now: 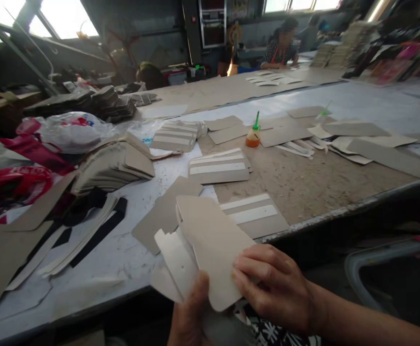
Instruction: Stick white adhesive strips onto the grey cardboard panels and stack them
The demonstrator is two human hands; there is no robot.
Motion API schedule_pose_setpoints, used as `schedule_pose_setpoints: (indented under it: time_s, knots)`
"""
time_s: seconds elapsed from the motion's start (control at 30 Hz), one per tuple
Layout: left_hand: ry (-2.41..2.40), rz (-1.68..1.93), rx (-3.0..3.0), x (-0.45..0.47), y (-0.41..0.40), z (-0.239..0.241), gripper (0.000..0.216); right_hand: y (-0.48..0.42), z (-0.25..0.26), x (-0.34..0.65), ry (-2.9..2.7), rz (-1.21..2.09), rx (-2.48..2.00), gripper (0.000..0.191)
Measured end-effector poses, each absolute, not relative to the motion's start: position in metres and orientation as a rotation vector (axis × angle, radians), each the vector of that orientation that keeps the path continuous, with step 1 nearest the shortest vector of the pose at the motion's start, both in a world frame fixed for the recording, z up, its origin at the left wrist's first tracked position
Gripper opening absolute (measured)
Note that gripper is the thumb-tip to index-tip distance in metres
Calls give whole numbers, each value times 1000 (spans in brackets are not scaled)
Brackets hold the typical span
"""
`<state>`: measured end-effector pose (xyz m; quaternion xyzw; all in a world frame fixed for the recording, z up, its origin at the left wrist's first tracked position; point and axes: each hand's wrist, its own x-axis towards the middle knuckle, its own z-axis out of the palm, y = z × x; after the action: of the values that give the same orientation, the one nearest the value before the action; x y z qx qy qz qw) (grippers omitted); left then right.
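A grey-beige card panel (213, 245) with rounded corners is held up over the table's front edge. My right hand (277, 286) is closed on its right side, fingertips pressed on the face. My left hand (190, 312) is closed low at the left, its thumb over several white strips (179, 262) that fan out beside the panel. Some left fingers are hidden below. Just behind the panel lies another card panel with two white strips across it (255, 216), and a plain card panel (159, 216) rests to the left.
A stack of striped panels (219, 168) lies further back. Near it stands a small glue bottle (253, 137) with a green nozzle. Left are a fanned card pile (116, 168), loose strips (87, 235) and plastic bags (73, 129). A person (282, 45) sits at the far table.
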<state>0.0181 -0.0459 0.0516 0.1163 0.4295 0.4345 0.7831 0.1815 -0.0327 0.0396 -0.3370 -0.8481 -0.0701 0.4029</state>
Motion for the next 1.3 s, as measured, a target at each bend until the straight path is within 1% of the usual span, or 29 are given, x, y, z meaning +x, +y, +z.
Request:
schedule_pose_setpoints:
  time_s: [0.07,0.2,0.3,0.4,0.57,0.67,0.83,1.07,1.2,1.3]
  knots:
    - [931,908,192,16,-41,51,24,-34,37,183,-2177,-164,-826,12]
    - [974,808,150,13,-37,47,18,-36,30,189,-2258,-136,-781,16]
    - [1017,835,213,13,-38,44,15,-38,30,193,-2258,-67,-748,21]
    - [1011,855,215,13,-39,42,18,-40,36,195,-2179,147,-850,25]
    - [1098,919,246,15,-37,43,18,-38,45,195,-2010,561,-1181,16]
    - [1092,906,209,15,-36,44,19,-35,47,195,-1995,735,-1262,13]
    - [1036,864,130,11,-36,37,17,-30,50,195,-2047,827,-1302,11]
    - [1044,815,147,3,-40,27,16,-29,56,189,-2130,832,-1340,13]
    - [1084,830,154,4,-41,29,26,-27,59,188,-2122,900,-1369,13]
    - [1116,856,138,6,-40,32,42,-25,61,188,-2106,974,-1369,12]
